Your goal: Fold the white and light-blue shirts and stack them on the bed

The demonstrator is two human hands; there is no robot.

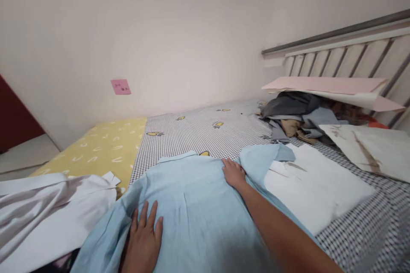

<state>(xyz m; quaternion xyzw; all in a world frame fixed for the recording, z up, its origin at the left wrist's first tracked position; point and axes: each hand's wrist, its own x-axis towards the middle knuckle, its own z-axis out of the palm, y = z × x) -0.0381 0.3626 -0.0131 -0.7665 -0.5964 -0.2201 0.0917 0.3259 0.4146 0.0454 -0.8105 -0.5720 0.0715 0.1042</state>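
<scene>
A light blue shirt (198, 204) lies spread with its back up on the checked bedding, its collar end pointing away from me. My left hand (144, 236) rests flat on the shirt's left side, fingers apart, beside the left sleeve. Farther up, my right hand (233, 173) lies on the right shoulder area with fingers stretched out and slightly bent. The right sleeve bends outward past that hand and partly covers a folded white garment (317, 183). The shirt's lower end runs out of view.
White cloth (54, 217) lies at the left, over a yellow patterned cover (105, 140). At the right are a pile of dark clothes (288, 111), pink sheets (329, 84), a white printed bag or cloth (378, 149) and a slatted headboard (346, 62). A pink note (121, 87) sticks to the wall.
</scene>
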